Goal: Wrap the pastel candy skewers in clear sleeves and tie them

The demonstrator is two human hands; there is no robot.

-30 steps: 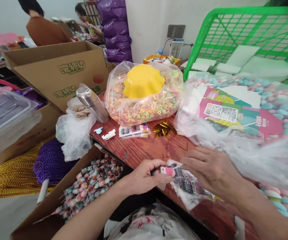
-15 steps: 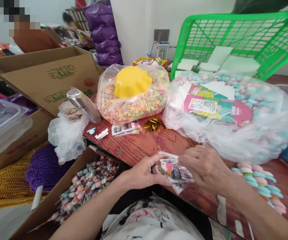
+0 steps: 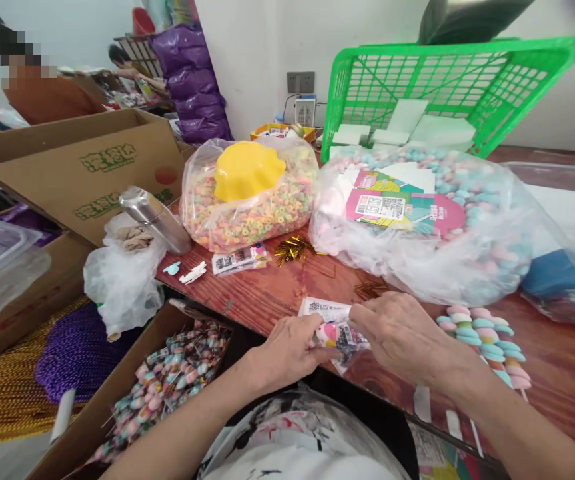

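Observation:
My left hand (image 3: 287, 350) grips one end of a small printed plastic packet (image 3: 334, 335) over the table's front edge. At the packet's other end, the fingers of my right hand (image 3: 392, 333) are closed on it. What lies inside the packet is mostly hidden by my fingers. Behind it lies another clear printed wrapper (image 3: 323, 307). Right of my right hand, several pink, blue and green candy skewers (image 3: 487, 340) lie side by side on the table. Gold twist ties (image 3: 292, 248) are piled farther back, beside a stack of flat printed wrappers (image 3: 240, 259).
Bags of ring-shaped candy (image 3: 252, 217) and pastel candy (image 3: 487, 247) stand behind my hands. A yellow bowl (image 3: 250, 170) tops the first. A steel flask (image 3: 154, 220) is at left, a box of wrapped skewers (image 3: 167, 387) below. A green basket (image 3: 337, 100) stands behind; two people work beyond.
The packet looks narrower and more rolled between my hands, and my left fingers have curled further over it. The whole view has shifted slightly, so things appear farther left.

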